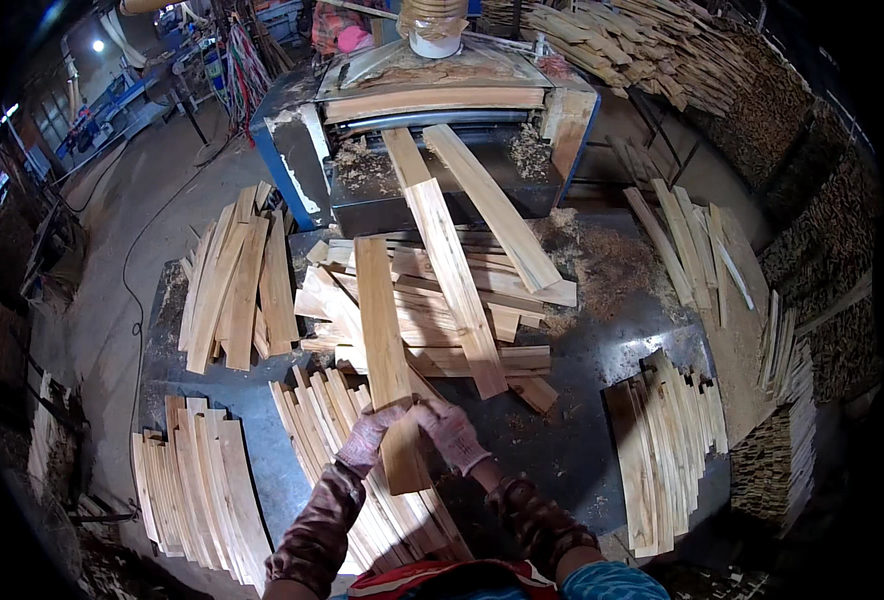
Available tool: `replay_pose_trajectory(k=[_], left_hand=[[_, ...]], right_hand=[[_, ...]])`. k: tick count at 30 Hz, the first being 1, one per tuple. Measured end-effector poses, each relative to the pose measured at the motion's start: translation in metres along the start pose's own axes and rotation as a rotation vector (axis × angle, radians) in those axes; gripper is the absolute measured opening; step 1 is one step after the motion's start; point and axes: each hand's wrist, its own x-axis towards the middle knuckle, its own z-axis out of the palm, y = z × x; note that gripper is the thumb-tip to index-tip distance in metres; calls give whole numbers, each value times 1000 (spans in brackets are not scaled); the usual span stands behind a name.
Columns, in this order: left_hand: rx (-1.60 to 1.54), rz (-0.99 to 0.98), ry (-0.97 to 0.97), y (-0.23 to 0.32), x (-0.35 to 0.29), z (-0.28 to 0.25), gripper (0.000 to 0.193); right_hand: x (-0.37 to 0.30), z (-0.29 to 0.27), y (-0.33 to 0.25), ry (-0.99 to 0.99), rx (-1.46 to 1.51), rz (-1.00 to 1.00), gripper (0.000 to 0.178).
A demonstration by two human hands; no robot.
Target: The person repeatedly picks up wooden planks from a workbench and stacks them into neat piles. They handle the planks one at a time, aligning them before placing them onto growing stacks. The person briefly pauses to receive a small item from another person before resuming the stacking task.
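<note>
A long light-brown wooden board [382,345] is held lengthwise away from me, above the stacked boards. My left hand [365,440], in a pale work glove, closes on its left edge near the close end. At the opposite edge my right hand [449,432], gloved too, is closed on the board, its fingertips partly hidden. Just beyond, a pale board [452,280] slants from the planing machine's outlet over a loose heap of boards [432,355]. Another board [497,210] leans from the machine bed to its right.
The blue-sided planing machine [432,100] stands ahead, with shavings on its bed. Sorted board stacks lie at the near left [202,470], under my forearms [332,470], at the right [662,450] and at the far left [237,285]. Sawdust [612,270] covers part of the dark table.
</note>
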Motion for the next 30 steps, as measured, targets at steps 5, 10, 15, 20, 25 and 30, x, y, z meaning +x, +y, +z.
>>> replay_pose_trajectory(k=[5, 10, 15, 20, 25, 30], left_hand=[[-220, -163, 9, -12, -26, -15, 46], [-141, -109, 78, -20, -37, -12, 45], [-37, -167, 129, -33, -47, -24, 46], [9, 70, 92, -66, -59, -13, 71], [115, 115, 31, -46, -88, 27, 78], [-19, -100, -4, -81, -124, -3, 44]], right_hand=[[37, -51, 18, 519, -504, 198, 86], [58, -66, 76, 431, -567, 174, 102], [14, -48, -2, 247, -209, 244, 101], [-72, 8, -21, 138, -21, 198, 103], [-135, 28, -76, 9, -381, 73, 77], [-144, 6, -68, 145, -306, -106, 48]])
